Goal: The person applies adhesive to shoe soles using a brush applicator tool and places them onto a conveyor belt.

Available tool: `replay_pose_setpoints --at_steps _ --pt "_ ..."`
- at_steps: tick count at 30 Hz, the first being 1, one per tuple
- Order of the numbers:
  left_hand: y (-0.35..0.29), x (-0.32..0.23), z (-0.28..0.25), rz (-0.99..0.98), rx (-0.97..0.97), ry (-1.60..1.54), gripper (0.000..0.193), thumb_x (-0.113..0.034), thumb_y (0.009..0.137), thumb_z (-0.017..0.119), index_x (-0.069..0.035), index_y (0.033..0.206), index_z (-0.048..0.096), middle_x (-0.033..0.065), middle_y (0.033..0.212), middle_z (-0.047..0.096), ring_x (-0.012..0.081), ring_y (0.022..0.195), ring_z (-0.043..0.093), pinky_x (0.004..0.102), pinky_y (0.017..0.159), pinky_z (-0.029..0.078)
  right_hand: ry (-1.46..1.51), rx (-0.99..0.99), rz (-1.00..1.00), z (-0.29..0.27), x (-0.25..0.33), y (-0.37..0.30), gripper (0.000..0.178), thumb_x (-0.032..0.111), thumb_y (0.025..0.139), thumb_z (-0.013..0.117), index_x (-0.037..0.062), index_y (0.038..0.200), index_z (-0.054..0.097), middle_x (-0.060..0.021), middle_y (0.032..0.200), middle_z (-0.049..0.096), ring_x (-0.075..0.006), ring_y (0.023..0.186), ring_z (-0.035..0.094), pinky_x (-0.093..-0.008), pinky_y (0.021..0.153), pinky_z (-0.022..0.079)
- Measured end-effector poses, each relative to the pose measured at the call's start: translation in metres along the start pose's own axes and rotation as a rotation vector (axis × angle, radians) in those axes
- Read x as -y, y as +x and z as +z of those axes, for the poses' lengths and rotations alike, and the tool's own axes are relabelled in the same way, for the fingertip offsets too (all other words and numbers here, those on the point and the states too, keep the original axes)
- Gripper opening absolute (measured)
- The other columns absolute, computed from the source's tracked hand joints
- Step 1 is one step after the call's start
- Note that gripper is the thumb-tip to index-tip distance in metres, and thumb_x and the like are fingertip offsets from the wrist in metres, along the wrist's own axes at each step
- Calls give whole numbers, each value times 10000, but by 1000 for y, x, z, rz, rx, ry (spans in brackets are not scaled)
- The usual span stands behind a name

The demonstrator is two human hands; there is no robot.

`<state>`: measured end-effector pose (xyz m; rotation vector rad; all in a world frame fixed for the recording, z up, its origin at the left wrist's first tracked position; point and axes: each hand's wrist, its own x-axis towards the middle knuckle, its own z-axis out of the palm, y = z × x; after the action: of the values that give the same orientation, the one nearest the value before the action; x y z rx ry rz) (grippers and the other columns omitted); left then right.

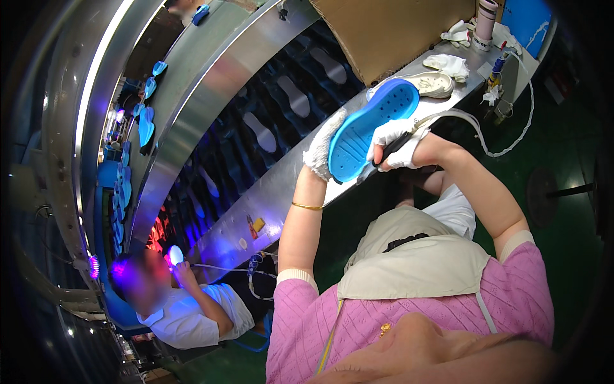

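My left hand (324,150), in a white knit glove, is closed on the left edge of a bright blue clog (364,131). The clog is tilted up, showing a ribbed face with small holes toward its far end. My right hand (398,142), gloved with some fingertips bare, grips a slim black-handled tool (396,146) against the clog's lower right side. A white hose (470,118) runs from near that hand off to the right. The tool's working tip is too small to make out. Just beyond the clog, a pale cream clog (432,84) lies on the metal bench.
Several pale soles (294,96) lie on a dark conveyor (275,70) beyond the bench edge (281,160). Cardboard (371,32), white gloves (448,65) and a pink tumbler (486,22) are at far right. A co-worker (192,313) sits at left; blue shoes (146,126) line another belt.
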<state>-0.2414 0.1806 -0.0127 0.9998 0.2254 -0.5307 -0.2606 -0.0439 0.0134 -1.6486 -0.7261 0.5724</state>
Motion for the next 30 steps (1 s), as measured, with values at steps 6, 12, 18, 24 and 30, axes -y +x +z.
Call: replay_pose_setpoints --at_steps 6,12,18,24,30 --pt "10 2 -7 -74 57 58 415 -395 960 587 -24 1132 652 131 1017 705 229 852 689 341 766 592 -114 -62 -62 -2 3 -4 140 -5 735 719 71 844 674 -43 913 691 -166 879 643 -287 796 513" --pt "8 4 -8 -47 72 174 329 -289 1000 560 -40 1201 634 83 1082 693 182 939 677 304 827 568 -134 2 -16 -16 3 -15 120 -20 757 689 75 830 688 -28 889 698 -177 868 661 -301 782 521" --pt "1 0 0 -80 23 189 538 -501 931 590 -32 1192 625 167 1091 683 293 928 685 410 809 588 -276 -62 42 -24 11 -22 125 -12 760 710 73 850 694 -37 903 699 -168 874 655 -298 798 520" --pt "-4 19 10 47 122 -200 764 -610 948 448 30 1366 463 212 1290 590 354 1088 636 484 925 545 93 -157 -164 2 9 -14 138 61 803 764 52 912 680 -25 826 676 -104 733 635 -262 724 533" --pt "-24 39 13 51 399 -288 902 -699 920 374 15 1470 332 281 1358 510 447 1133 594 522 965 510 66 -478 -81 -46 -13 2 92 116 837 740 50 884 696 -32 809 662 -100 794 620 -253 746 507"
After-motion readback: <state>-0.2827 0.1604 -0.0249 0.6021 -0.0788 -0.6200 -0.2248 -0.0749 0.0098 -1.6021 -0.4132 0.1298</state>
